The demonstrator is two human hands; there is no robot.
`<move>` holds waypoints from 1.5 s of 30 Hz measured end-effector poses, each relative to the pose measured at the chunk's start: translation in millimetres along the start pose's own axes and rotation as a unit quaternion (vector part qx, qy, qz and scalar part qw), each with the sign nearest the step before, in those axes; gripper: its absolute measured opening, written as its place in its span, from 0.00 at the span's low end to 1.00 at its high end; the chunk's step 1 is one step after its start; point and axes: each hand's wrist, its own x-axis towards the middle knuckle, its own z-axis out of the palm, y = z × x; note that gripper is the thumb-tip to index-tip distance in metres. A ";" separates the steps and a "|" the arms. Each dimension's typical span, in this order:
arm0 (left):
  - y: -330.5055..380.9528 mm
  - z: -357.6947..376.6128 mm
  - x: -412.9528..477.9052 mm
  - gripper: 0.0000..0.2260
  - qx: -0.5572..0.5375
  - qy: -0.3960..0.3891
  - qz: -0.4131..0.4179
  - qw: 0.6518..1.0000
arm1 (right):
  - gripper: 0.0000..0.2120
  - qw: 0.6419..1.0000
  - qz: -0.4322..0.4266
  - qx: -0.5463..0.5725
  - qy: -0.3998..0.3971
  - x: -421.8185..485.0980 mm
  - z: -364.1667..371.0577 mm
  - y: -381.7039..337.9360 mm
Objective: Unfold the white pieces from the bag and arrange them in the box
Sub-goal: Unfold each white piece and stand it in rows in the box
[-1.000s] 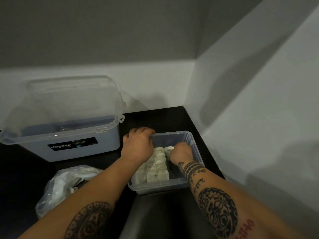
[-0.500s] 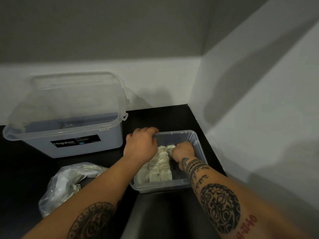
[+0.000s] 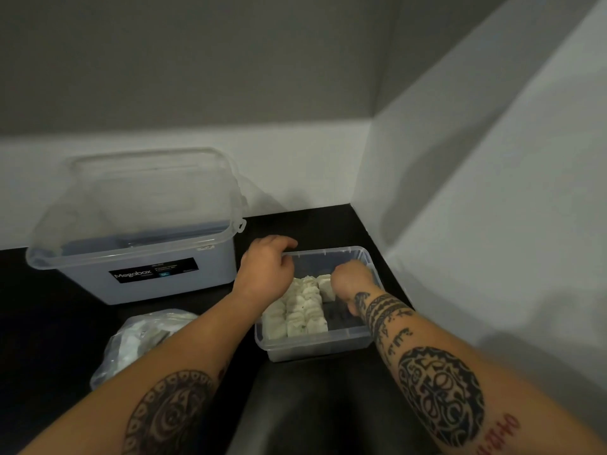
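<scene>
Our right grip (image 3: 349, 280) is down inside the box (image 3: 315, 348). Its fingers are curled under and hidden by the back of the hand, right against the far end of the white pieces (image 3: 299, 316). We cannot tell whether it pinches a piece or only presses one into line. Our left grip (image 3: 266, 274) is narrow, with the fingers hooked over the box's far left rim to steady it.

The pieces stand in tight rows filling the left part of the box, and bare floor shows on its right. The box rests on the dark surface (image 3: 49, 323), seemingly close to its front edge. The bag (image 3: 141, 343) lies to the left beside our left forearm, with more white showing inside it, in front of the large tub (image 3: 147, 280).

The chief risk, as we judge it, is the rows themselves. They lean on each other with nothing bracing the open right side, so a careless push or a knuckle dragged out could topple several. If our left grip lets go while the right presses, the light box may slide toward the edge. A half-folded piece wedged in would also throw off the spacing. Our left forearm could also snag the bag as it reaches back.
</scene>
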 end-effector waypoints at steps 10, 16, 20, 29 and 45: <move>-41.2 -72.4 -32.2 0.12 -0.099 0.037 0.016 0.994 | 0.06 0.975 -0.188 0.080 0.093 -75.5 34.5 -57.3; -90.7 -117.7 -76.8 0.12 -0.173 -0.001 -0.022 0.985 | 0.05 0.959 -0.263 0.076 0.066 -118.5 98.8 -92.3; -132.7 -133.0 -108.6 0.09 -0.139 -0.017 -0.081 0.987 | 0.06 0.962 -0.263 0.078 0.019 -139.5 144.1 -97.9; -196.0 -128.0 -147.5 0.28 0.079 -0.114 -0.240 0.961 | 0.10 0.973 -0.180 -0.061 -0.130 -146.5 232.5 -61.7; -214.0 -117.5 -160.9 0.13 -0.186 -0.051 -0.336 0.922 | 0.23 0.989 -0.099 -0.026 -0.106 -139.1 273.9 -58.1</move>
